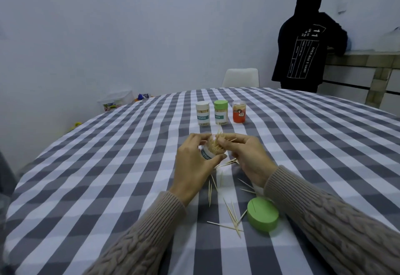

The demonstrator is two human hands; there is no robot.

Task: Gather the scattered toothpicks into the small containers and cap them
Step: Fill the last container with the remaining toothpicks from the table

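above the checked surface (108, 166), mid-frame, the left hand (192, 166) is gripping an open container (207, 154), tilted toward the right hand (244, 155), which is pinching a bundle of toothpicks (217, 145) into its mouth. loose toothpicks (231, 216) are lying near the green cap (263, 214) at the right forearm. risks: the bundle is splaying, so ends could be catching the rim and spilling; the tilted container could be shedding contents; the sleeve could be sweeping loose picks or the cap away. three capped containers (220, 112) are standing well apart beyond.
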